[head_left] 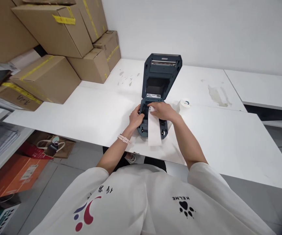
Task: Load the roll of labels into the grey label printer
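- Now, mid-frame, the right hand has its fingers curled around a white paper roll, gripping it inside the open printer.
- Over on its left, the left hand clasps the printer's side edge, thumb over the rim, fingers outside.
- Down from the roll runs a paper strip, flat across the printer's front and past its lower edge.
- Up goes the lid, tilted back above both hands, centre of the frame.
- Just right of the printer, another white roll sits on the white table.
- A pale wristband circles the left wrist.
- Upper left, cardboard boxes with yellow tape pile up; lower left, an orange box lies beneath.
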{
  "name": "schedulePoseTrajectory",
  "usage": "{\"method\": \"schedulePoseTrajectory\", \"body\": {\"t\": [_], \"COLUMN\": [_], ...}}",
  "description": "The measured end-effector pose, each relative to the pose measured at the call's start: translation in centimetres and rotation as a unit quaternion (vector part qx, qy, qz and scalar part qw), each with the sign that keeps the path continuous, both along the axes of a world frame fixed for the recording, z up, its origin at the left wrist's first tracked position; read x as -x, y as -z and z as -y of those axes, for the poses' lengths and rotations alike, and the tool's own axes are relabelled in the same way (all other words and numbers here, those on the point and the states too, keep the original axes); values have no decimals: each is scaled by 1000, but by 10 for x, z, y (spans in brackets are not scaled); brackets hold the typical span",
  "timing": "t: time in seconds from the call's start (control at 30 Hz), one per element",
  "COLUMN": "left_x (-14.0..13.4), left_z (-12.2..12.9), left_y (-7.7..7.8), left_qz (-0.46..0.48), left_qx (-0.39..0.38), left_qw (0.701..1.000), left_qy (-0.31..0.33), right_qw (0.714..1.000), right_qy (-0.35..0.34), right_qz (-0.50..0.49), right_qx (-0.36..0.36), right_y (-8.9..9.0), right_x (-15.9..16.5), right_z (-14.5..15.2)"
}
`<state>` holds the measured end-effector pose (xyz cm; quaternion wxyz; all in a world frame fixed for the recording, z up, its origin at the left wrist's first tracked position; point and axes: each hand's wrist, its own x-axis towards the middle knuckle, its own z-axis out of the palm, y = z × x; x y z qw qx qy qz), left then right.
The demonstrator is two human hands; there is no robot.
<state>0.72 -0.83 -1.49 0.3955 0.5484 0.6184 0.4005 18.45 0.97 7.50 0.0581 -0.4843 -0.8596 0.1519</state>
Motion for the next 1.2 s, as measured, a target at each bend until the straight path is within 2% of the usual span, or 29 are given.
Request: {"method": "schedulePoseTrajectory", "body": {"t": [0.1, 0.17, 0.27, 0.37, 0.5, 0.63, 0.83, 1.0, 1.2], "left_x": [-1, -2, -4, -5, -4, -4, -3, -3, -3], "left_z": [0, 2, 6, 8, 5, 2, 0, -1, -2], "left_y": [0, -2, -5, -6, -2, 1, 6, 8, -1], "left_qz": [6, 34, 134, 206, 206, 195, 218, 211, 215], "left_qx": [9, 7, -17, -3, 23, 19, 22, 36, 38], "left_qw": [1000, 999, 989, 976, 976, 978, 973, 974, 974], "left_qy": [-2, 7, 54, 77, 71, 73, 72, 71, 66], "right_qw": [996, 994, 987, 984, 980, 982, 988, 989, 988], "right_qy": [21, 18, -4, -15, 8, -25, -69, -57, -58], "right_qz": [67, 33, -51, -105, -152, -159, -96, -78, -96], "right_qx": [-49, -99, -155, -142, -127, -97, -95, -109, -108], "right_y": [23, 32, 38, 47, 60, 65, 64, 66, 70], "right_x": [19, 18, 10, 7, 7, -1, -7, -7, -4], "right_z": [1, 17, 57, 96, 124, 129, 129, 129, 127]}}
